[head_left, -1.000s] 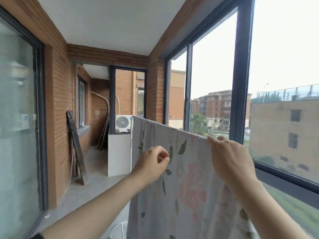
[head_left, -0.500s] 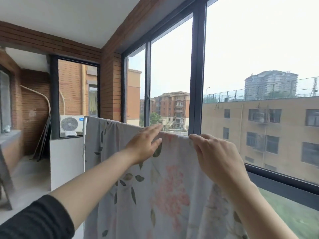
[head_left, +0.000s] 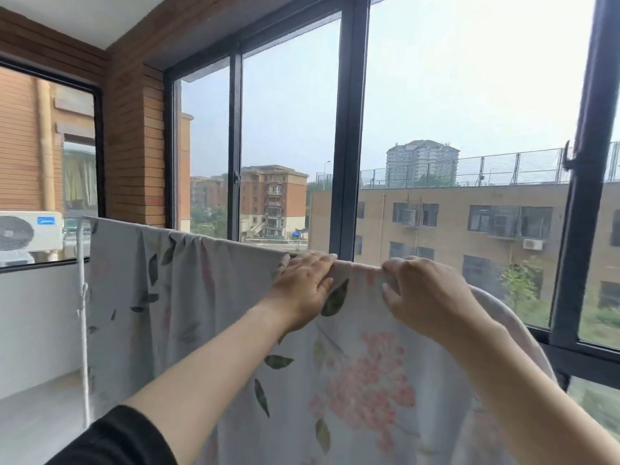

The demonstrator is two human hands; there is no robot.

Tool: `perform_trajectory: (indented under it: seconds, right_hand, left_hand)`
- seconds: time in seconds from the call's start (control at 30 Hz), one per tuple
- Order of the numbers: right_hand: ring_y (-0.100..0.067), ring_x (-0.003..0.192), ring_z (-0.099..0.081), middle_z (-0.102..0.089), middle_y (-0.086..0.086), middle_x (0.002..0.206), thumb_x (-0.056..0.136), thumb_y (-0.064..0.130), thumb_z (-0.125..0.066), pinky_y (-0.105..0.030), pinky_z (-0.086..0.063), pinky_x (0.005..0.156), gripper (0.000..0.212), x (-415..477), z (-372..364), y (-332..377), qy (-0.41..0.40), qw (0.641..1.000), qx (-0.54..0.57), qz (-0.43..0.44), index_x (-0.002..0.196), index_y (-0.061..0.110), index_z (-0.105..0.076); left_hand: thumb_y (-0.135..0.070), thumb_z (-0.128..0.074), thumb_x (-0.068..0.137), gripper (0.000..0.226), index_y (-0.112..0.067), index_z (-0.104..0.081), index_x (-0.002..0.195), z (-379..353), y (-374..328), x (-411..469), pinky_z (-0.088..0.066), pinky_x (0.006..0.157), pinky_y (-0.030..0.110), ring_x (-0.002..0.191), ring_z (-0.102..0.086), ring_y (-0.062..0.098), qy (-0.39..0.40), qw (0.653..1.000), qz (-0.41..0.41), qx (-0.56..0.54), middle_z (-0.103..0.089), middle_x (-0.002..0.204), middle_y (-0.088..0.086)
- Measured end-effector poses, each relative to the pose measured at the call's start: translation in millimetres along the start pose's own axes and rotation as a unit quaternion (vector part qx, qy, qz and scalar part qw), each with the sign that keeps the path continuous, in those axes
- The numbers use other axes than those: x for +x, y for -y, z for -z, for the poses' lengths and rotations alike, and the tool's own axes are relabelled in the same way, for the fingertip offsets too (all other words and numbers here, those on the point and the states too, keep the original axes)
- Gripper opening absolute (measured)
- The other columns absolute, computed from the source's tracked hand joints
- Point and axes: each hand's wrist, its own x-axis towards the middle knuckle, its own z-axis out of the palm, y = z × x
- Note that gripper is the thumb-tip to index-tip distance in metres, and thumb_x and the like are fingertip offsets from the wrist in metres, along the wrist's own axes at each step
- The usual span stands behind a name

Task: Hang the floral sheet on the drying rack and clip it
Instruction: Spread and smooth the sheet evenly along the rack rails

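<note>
The hanging step is in hand. The floral sheet (head_left: 352, 380) is draped over the top bar of the drying rack (head_left: 83, 330), which stands just inside the window (head_left: 347, 135), and it falls down the near side toward the person.

The left hand (head_left: 302, 286) lies flat on the fold at the bar, with its fingers straight and pressing the cloth down. The right hand (head_left: 429, 297) is just beside it on the same fold, with its fingers curled over the top edge and the thumb pinching the cloth from the front.

To the left the sheet runs along the bar with a few gathers. Beyond the right hand it drops away in a loose curve, so that end looks not yet spread.

The next move probably calls for drawing the cloth rightward along the bar and smoothing the gathers. One hand would then have to let go to fetch a clip while the other keeps the sheet from sliding.

No clip is on the sheet, and no basket, box or other container of clips is in view. An air-conditioner unit (head_left: 30, 231) sits beyond the rack's left end.
</note>
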Motion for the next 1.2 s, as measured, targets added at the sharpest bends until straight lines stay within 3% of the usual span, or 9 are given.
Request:
perform_trajectory:
  seconds: [0.1, 0.2, 0.37, 0.67, 0.87, 1.03, 1.2]
  right_hand:
    - [-0.018, 0.074, -0.058, -0.058, 0.004, 0.084, 0.094, 0.036, -0.044, -0.028, -0.032, 0.062, 0.018, 11.1, -18.0, 22.4, -0.02, 1.0, -0.022, 0.006, 0.087, 0.022, -0.052]
    - [-0.017, 0.079, -0.063, -0.063, 0.007, 0.088, 0.095, 0.043, -0.042, -0.028, -0.028, 0.061, 0.026, 8.3, -27.7, 18.5, -0.074, 0.994, -0.076, 0.013, 0.094, 0.023, -0.057]
    - [-0.019, 0.071, -0.064, -0.067, 0.005, 0.081, 0.091, 0.046, -0.046, -0.027, -0.028, 0.059, 0.028, 4.2, -36.3, 7.7, -0.116, 0.987, -0.114, 0.021, 0.088, 0.023, -0.061]
    - [-0.016, 0.077, -0.061, -0.065, 0.007, 0.086, 0.096, 0.051, -0.034, -0.029, -0.03, 0.061, 0.037, 14.3, -32.2, 28.0, -0.081, 0.993, -0.087, -0.014, 0.091, 0.023, -0.058]
    - [-0.02, 0.083, -0.062, -0.064, 0.004, 0.091, 0.098, 0.046, -0.033, -0.031, -0.037, 0.065, 0.034, 56.6, -68.6, 72.1, -0.06, 0.992, -0.111, 0.029, 0.097, 0.02, -0.056]
    - [-0.016, 0.065, -0.062, -0.064, 0.009, 0.072, 0.096, 0.052, -0.033, -0.027, -0.028, 0.053, 0.041, 51.0, -70.4, 72.0, -0.106, 0.985, -0.133, -0.005, 0.079, 0.024, -0.058]
    - [-0.015, 0.065, -0.063, -0.065, 0.012, 0.074, 0.097, 0.054, -0.026, -0.026, -0.028, 0.055, 0.047, 43.8, -62.5, 69.8, -0.113, 0.985, -0.127, -0.032, 0.08, 0.027, -0.061]
  left_hand:
    - [-0.035, -0.032, 0.099, 0.049, -0.026, -0.026, 0.147, 3.5, 8.0, -0.9, -0.004, 0.118, 0.046, 0.143, -0.018, 0.014, 0.007, 1.0, -0.017, 0.005, -0.027, 0.153, -0.007]
    - [-0.035, -0.033, 0.099, 0.048, -0.026, -0.027, 0.146, 3.4, 18.3, -0.8, -0.006, 0.118, 0.046, 0.142, -0.02, 0.014, -0.005, 0.999, -0.035, -0.003, -0.029, 0.152, -0.006]
    - [-0.032, -0.036, 0.1, 0.045, -0.022, -0.032, 0.144, 1.0, 34.4, 0.5, -0.01, 0.118, 0.037, 0.14, -0.023, 0.015, -0.038, 0.998, -0.033, -0.03, -0.034, 0.149, -0.004]
    - [-0.037, -0.034, 0.1, 0.048, -0.023, -0.028, 0.146, 4.8, 69.2, -4.3, -0.009, 0.115, 0.028, 0.143, -0.016, 0.014, -0.029, 0.999, -0.012, -0.027, -0.027, 0.153, -0.004]
    - [-0.034, -0.033, 0.1, 0.05, -0.023, -0.023, 0.148, 6.5, 79.2, -2.3, -0.006, 0.117, 0.028, 0.143, -0.014, 0.012, -0.016, 0.998, -0.046, -0.032, -0.024, 0.155, -0.004]
    - [-0.029, -0.037, 0.099, 0.052, -0.022, -0.023, 0.148, 12.9, 124.3, 0.0, -0.006, 0.117, 0.028, 0.144, -0.013, 0.013, -0.01, 0.997, -0.063, -0.045, -0.023, 0.155, -0.004]
    - [-0.026, -0.041, 0.098, 0.051, -0.019, -0.027, 0.147, 24.2, 180.0, 4.4, -0.005, 0.115, 0.026, 0.142, -0.017, 0.015, -0.005, 0.997, -0.056, -0.045, -0.027, 0.153, -0.001]
